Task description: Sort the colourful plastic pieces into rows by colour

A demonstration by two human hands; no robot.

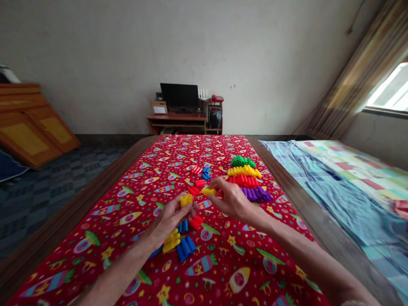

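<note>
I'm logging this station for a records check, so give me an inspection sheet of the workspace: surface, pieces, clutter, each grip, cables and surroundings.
Surface: red patterned cloth over a wooden table.
Pieces: green row, yellow row, red row and purple row toward the table's right side.
Clutter: loose blue pieces, red pieces and yellow pieces on the cloth.
Left grip: bare hand, closed on a yellow block.
Right grip: bare hand, fingertips holding another yellow block.
Cables: thin cord-like line on the upper right wall.
Surroundings: desk with monitor ahead; cabinet left; bedding and curtain right.
</note>
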